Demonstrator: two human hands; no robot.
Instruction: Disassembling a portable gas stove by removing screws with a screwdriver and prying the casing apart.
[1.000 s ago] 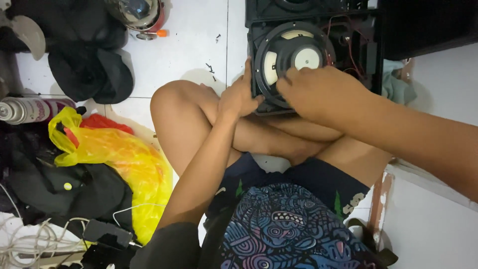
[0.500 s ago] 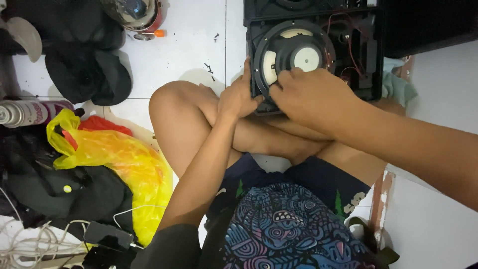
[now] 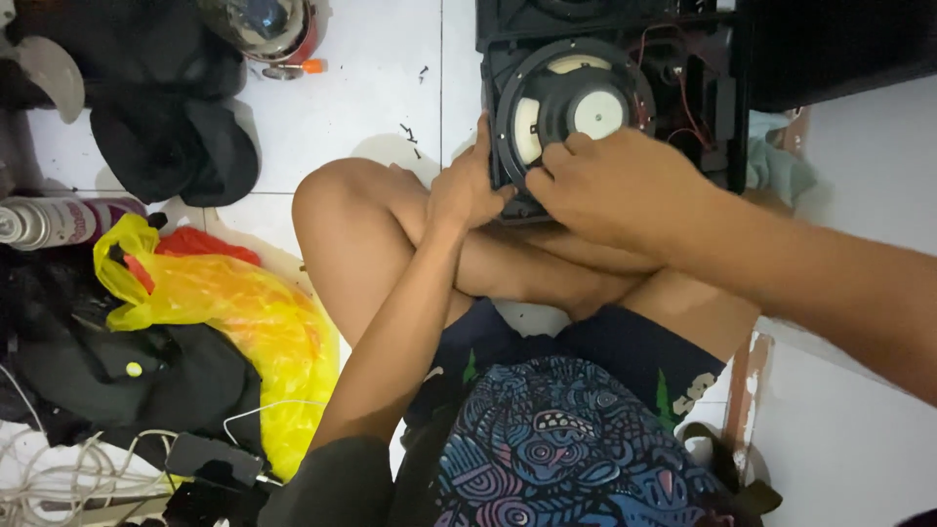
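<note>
The speaker driver (image 3: pixel 571 117) lies just beyond both hands: left hand (image 3: pixel 467 187) clamped on its left rim, right hand (image 3: pixel 610 185) pinching its lower edge.

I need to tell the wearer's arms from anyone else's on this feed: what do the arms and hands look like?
Both arms are bare down to the hands, with no sleeves in view. The left hand and right hand wear no gloves, and no rings, watch or bands show. No markings are visible on either forearm.
</note>
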